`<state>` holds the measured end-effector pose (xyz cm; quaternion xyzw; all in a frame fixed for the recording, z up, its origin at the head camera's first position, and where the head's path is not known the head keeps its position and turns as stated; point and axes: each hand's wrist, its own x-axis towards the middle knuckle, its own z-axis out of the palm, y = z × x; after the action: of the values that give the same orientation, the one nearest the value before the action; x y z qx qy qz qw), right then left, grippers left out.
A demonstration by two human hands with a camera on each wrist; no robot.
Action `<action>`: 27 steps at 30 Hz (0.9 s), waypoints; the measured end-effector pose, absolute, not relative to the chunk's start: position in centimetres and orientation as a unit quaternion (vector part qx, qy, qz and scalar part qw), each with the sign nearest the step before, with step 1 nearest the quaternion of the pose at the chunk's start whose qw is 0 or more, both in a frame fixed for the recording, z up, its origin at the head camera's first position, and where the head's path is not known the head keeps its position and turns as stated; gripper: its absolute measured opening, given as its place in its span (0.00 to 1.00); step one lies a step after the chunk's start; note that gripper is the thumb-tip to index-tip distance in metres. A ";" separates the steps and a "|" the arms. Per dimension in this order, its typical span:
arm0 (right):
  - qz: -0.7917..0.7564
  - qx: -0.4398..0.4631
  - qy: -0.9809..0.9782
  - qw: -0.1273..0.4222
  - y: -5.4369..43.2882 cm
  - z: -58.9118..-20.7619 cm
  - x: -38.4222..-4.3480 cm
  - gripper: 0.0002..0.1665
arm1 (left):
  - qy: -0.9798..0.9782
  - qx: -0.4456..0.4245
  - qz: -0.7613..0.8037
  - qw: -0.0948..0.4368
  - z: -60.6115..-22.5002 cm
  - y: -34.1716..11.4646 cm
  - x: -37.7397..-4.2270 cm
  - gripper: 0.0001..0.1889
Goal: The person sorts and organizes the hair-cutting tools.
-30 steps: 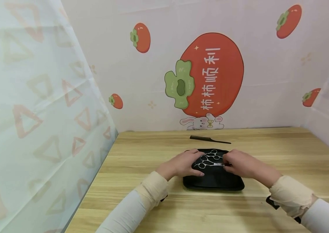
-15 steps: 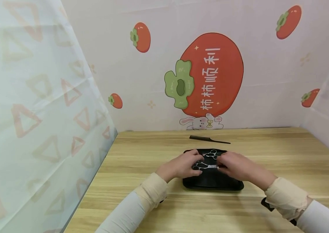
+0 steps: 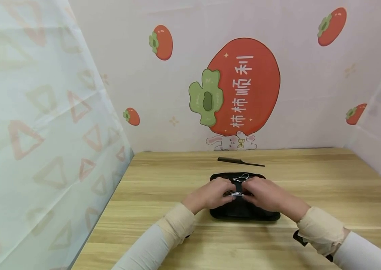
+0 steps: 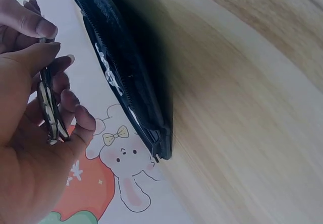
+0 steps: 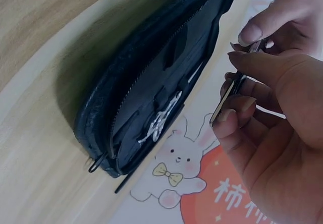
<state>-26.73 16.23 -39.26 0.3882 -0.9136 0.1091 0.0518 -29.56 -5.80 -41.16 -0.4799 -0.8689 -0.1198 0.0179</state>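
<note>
My left hand and right hand meet over an unzipped black zip case in the head view. Between them is a pair of silver hairdressing scissors. The handle end lies in my left hand's curled fingers. My right hand pinches the blade end, where comb-like teeth show. Both thumbs press close together on the scissors, which are clear of the case. A second pair of silver scissors lies at the back of the case. My fingers hide part of the held scissors.
A black tail comb lies on the wooden table behind the case. A persimmon-print cloth hangs along the table's back edge. Another patterned cloth hangs at the left.
My right hand has moved left toward my left hand, carrying the scissors along. Their handles have come into my left hand, whose fingers have curled round them.
</note>
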 end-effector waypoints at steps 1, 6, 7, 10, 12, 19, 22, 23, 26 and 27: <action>0.110 0.387 -0.914 0.053 16.2 -39.3 -26.8 0.10 | -0.868 -0.481 -0.121 0.017 -41.1 -5.8 -29.6 0.04; 0.123 0.373 -0.918 0.050 17.0 -39.2 -27.1 0.10 | -0.872 -0.471 -0.131 -0.001 -40.9 -6.0 -29.6 0.07; 0.130 0.371 -0.918 0.045 17.3 -39.1 -27.2 0.10 | -0.874 -0.469 -0.132 -0.002 -41.0 -6.1 -29.7 0.08; 0.146 0.370 -0.917 0.032 18.4 -39.0 -27.5 0.09 | -0.879 -0.458 -0.132 -0.004 -41.1 -6.6 -29.8 0.10; 0.156 0.374 -0.914 0.026 19.3 -38.9 -27.8 0.08 | -0.882 -0.454 -0.130 -0.004 -41.2 -6.9 -29.9 0.10; 0.174 0.352 -0.919 0.029 22.4 -38.8 -28.7 0.07 | -0.898 -0.424 -0.115 -0.015 -41.1 -8.4 -30.0 0.11; 0.179 0.335 -0.925 0.022 23.3 -39.0 -28.9 0.06 | -0.902 -0.417 -0.109 -0.012 -41.3 -9.0 -30.1 0.11; 0.180 0.329 -0.927 0.019 23.5 -39.2 -29.0 0.05 | -0.904 -0.414 -0.106 -0.011 -41.4 -9.2 -30.1 0.11; 0.172 0.320 -0.932 0.014 24.0 -39.8 -29.2 0.02 | -0.910 -0.403 -0.095 -0.005 -41.7 -9.6 -30.2 0.11; 0.166 0.318 -0.933 0.013 24.1 -40.0 -29.2 0.02 | -0.912 -0.399 -0.094 -0.004 -41.8 -9.7 -30.2 0.11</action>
<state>-29.20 24.09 -40.03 0.3183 -0.9332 0.1662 0.0129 -30.17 -9.73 -41.81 -0.3985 -0.9124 -0.0936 -0.0037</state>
